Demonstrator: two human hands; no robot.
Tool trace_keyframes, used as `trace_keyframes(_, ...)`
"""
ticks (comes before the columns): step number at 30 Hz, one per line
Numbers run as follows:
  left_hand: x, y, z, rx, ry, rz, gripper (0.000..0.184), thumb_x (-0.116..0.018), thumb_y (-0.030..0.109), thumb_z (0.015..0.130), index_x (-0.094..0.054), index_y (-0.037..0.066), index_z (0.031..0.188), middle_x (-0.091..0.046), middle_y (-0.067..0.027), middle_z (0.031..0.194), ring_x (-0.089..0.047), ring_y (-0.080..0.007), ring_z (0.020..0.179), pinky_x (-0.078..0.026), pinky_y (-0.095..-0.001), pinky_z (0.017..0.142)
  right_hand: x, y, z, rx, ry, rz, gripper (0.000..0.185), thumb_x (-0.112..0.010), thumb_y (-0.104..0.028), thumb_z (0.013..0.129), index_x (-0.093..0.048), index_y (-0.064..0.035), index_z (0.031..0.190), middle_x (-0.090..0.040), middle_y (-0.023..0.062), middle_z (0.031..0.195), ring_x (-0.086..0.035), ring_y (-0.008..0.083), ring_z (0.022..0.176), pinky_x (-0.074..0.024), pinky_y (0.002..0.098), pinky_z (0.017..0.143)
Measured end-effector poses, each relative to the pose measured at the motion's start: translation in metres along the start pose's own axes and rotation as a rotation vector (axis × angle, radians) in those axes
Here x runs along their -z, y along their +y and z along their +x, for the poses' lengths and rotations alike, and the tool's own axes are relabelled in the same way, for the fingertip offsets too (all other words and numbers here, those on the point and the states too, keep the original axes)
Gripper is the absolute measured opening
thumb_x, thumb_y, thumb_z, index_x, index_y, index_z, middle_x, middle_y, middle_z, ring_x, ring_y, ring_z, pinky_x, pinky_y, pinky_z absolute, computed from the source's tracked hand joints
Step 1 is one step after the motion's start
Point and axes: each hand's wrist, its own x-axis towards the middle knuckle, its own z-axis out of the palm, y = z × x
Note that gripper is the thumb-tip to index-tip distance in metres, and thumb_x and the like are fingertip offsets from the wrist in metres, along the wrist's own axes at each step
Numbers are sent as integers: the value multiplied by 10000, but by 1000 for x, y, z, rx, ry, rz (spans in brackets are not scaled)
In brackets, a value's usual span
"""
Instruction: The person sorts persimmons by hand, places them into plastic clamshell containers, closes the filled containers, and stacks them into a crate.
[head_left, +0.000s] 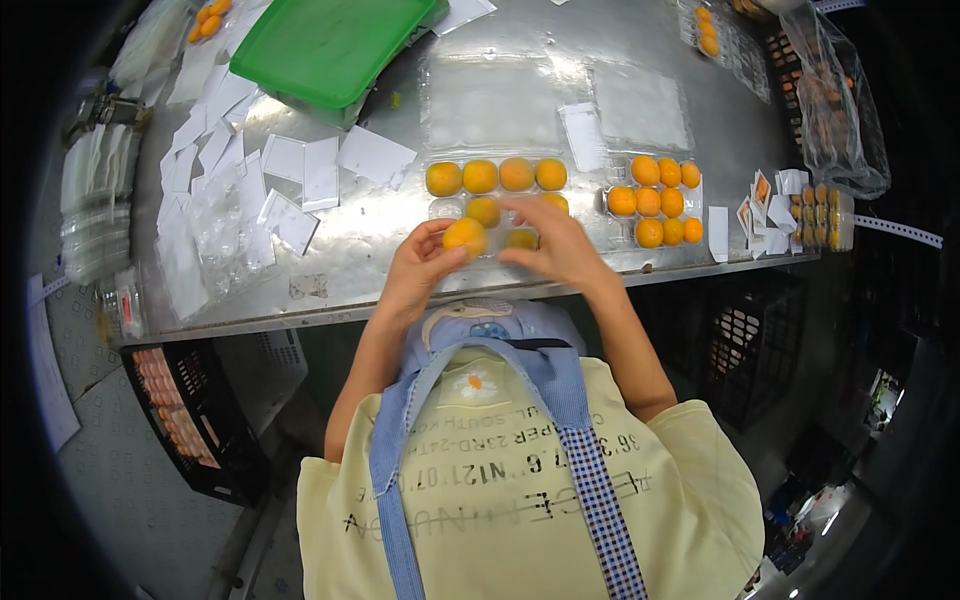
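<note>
My left hand (412, 265) is closed around a round orange fruit (465, 236), held in the fingertips above the table's near edge. To its right is my right hand (560, 240), its thumb and fingers apart over the near rows of a clear plastic tray (443, 209). Another fruit (521, 239) shows in the gap between those fingers, down in the tray. The tray's far row is filled with fruits (480, 177). One more fruit (483, 211) sits in the middle row, and my right hand partly covers others.
A second clear tray full of fruit (648, 203) stands to the right, beside paper cards (765, 210). White cards (320, 172) lie scattered at left. A green-lidded box (330, 45) and clear trays (490, 105) are farther back. A black crate (190, 420) stands below left.
</note>
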Motion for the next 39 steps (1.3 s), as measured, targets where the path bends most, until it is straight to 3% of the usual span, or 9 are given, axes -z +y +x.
trace_keyframes(4,-6,-7,5,-68,-31,91,459,-708,70,782,-491,11,1181,-582,-96,1050,-591,-159,951,-496,-271,826,-18,-22,6,141,28,-79,499,-747,-170,701,-547,-87,1151,-560,109,1156,-554,286,1038,-462,348,858)
trace_keyframes(7,-5,-10,7,-65,-33,128,463,-698,126,805,-491,22,1205,-581,-91,1055,-589,-154,942,-501,-273,816,-22,-12,8,209,42,-65,502,-753,-174,691,-552,-82,1142,-572,107,1116,-584,266,953,-481,331,806)
trace_keyframes(10,-1,-8,7,-75,52,164,439,-676,173,835,-501,35,1212,-585,-76,1031,-585,-141,921,-498,-260,795,-13,1,6,14,117,-5,488,-762,-193,677,-568,-67,1107,-587,97,1015,-597,231,816,-494,310,720)
trace_keyframes(13,14,-6,9,-100,137,137,367,-644,162,856,-532,37,1182,-567,-58,1013,-572,-126,851,-490,-240,757,-10,33,7,-44,245,-272,472,-769,-214,668,-580,-52,1069,-584,82,924,-581,202,715,-489,296,650)
trace_keyframes(18,46,-7,10,-141,246,116,255,-611,139,876,-572,32,1104,-579,-30,953,-570,-111,816,-492,-237,713,-24,51,7,32,302,-450,418,-768,-250,663,-598,-68,998,-568,95,872,-546,272,773,-448,371,688)
trace_keyframes(24,68,-2,1,-127,354,67,239,-600,130,882,-573,25,1094,-598,-45,954,-575,-110,798,-500,-237,698,-29,45,7,3,331,-482,371,-762,-255,676,-623,-74,969,-568,74,883,-530,264,847,-429,356,733)
trace_keyframes(33,113,-3,-7,-202,458,2,243,-610,135,878,-574,29,1094,-607,-47,916,-583,-108,759,-501,-228,673,-33,46,12,14,300,-542,364,-774,-200,642,-634,-87,958,-582,82,858,-551,279,818,-417,388,703)
trace_keyframes(35,141,0,-11,-358,583,50,238,-620,85,858,-575,32,1086,-599,-34,923,-567,-100,782,-487,-215,678,-35,42,15,11,285,-474,374,-771,-197,656,-627,-63,974,-596,110,893,-562,296,824,-432,399,708)
trace_keyframes(39,209,34,-43,-804,1193,314,261,-651,83,827,-577,26,1071,-598,-38,970,-550,-115,857,-455,-250,749,-33,36,3,11,446,-305,318,-703,-70,739,-607,-12,1037,-601,127,933,-569,261,830,-457,352,751)
